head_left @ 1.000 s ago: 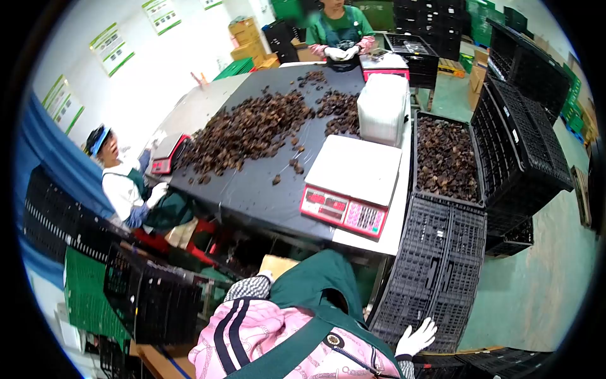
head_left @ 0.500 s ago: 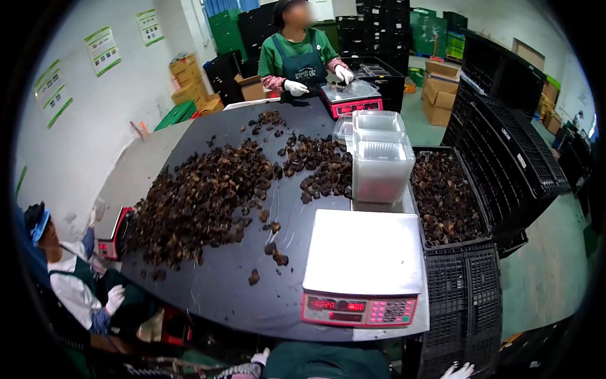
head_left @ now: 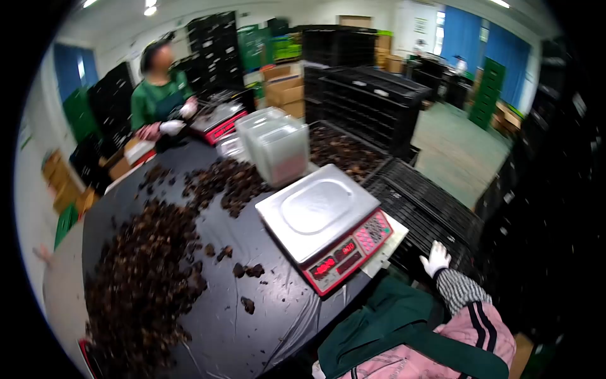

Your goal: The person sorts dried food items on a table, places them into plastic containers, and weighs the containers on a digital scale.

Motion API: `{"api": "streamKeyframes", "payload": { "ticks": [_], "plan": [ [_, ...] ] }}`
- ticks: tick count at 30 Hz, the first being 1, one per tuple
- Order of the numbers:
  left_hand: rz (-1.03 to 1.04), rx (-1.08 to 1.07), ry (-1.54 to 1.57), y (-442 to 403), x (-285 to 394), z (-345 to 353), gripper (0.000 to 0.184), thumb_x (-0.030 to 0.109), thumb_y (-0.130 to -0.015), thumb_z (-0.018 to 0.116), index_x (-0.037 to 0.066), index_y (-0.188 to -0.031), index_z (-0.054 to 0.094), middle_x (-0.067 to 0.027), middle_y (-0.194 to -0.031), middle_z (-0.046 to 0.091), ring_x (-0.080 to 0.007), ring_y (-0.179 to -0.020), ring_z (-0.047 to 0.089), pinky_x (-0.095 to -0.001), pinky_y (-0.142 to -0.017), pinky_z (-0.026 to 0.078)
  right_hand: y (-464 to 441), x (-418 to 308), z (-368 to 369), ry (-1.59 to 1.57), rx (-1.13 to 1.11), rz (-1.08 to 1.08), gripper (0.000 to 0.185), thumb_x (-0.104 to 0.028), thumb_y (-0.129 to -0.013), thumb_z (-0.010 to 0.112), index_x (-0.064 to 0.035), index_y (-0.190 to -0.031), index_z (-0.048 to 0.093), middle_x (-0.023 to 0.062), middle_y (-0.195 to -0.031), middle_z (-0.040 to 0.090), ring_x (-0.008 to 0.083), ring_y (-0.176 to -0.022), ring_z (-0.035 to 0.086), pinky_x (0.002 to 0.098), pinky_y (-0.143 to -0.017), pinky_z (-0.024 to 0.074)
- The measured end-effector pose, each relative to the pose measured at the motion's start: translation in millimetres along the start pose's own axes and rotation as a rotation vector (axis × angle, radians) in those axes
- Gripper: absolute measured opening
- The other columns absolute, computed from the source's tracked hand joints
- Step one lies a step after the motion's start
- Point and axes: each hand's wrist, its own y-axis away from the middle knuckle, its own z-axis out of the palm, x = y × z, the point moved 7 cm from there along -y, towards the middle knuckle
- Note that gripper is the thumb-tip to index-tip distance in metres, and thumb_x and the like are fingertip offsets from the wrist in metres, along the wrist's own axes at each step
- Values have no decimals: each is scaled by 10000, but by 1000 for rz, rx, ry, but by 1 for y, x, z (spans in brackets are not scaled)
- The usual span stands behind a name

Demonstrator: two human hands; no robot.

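Fingers spread, seemingly just resting right hand (head_left: pixel 437 258) on crate (head_left: pixel 409 201) at four o'clock, needing lifting before reaching; left hand (head_left: pixel 317 370) fingers unreadable.

I see the black plastic crate (head_left: pixel 429 208) on my feed, its long upper face a lattice of slats and small openings. It lies level along the right side of the desk (head_left: pixel 221 309), set at a slant in my view. The near end sinks into shadow, and I can't tell whether it's folded.
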Motion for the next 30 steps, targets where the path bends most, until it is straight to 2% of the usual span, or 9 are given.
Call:
{"api": "streamKeyframes", "payload": {
  "ticks": [3,4,5,7,9,11,14,23,30],
  "plan": [
    [44,-60,-62,-17,65,-19,604,587,-966,460,79,-1036,778,-204,-1067,743,-338,-1025,702,-447,-936,527,-2,-22,-17,82,-219,35,1014,-537,-856,709,4,-1579,247,198,-1640,278,358,-1516,264,565,-1166,298],
    [52,-78,-73,-18,73,-21,598,581,-967,461,78,-1039,775,-203,-1068,743,-338,-1026,701,-447,-937,527,-1,-23,-14,142,-154,-9,962,-515,-845,717,8,-1547,314,179,-1630,289,352,-1501,275,562,-1155,312],
    [57,-85,-87,-19,80,-24,591,574,-967,462,77,-1042,773,-203,-1069,742,-337,-1027,700,-447,-937,527,10,-34,-24,125,124,-220,778,-464,-838,713,17,-1415,509,205,-1493,472,369,-1375,455,522,-1081,419],
    [65,-109,-102,-23,91,-25,579,560,-969,464,74,-1049,769,-202,-1071,741,-337,-1030,699,-447,-938,526,42,-63,-46,-175,29,-426,484,-385,-850,672,-6,-1151,685,233,-1206,652,406,-1149,613,491,-943,506],
    [72,-124,-116,-26,100,-27,567,547,-971,466,72,-1055,765,-202,-1073,740,-336,-1032,697,-448,-938,526,71,-74,-11,-74,-209,-491,391,-410,-897,620,-44,-952,747,245,-994,701,438,-956,668,485,-859,538],
    [76,-136,-122,-34,110,-27,556,533,-973,467,70,-1061,761,-201,-1075,739,-335,-1035,696,-448,-939,525,69,-50,87,-111,-537,-571,430,-446,-946,575,-62,-945,768,216,-966,724,433,-960,681,487,-911,528],
    [123,-142,-137,-40,122,-51,538,513,-975,470,67,-1071,755,-200,-1077,737,-334,-1039,693,-449,-940,525,63,13,214,21,-839,-347,528,-543,-968,534,-67,-971,763,214,-1003,732,411,-985,684,485,-934,517],
    [28,-142,-191,-127,179,-37,486,453,-983,478,58,-1099,737,-197,-1086,732,-331,-1051,686,-450,-943,523,99,-25,215,-399,-979,37,539,-553,-968,540,-62,-974,761,212,-987,733,401,-969,686,478,-938,515],
    [-19,-132,-241,-156,201,-43,447,406,-989,485,50,-1121,722,-194,-1092,728,-328,-1060,681,-451,-945,521,99,-38,216,-567,-979,118,547,-561,-967,544,-58,-976,760,211,-974,734,393,-957,687,473,-942,514]
  ]
}}
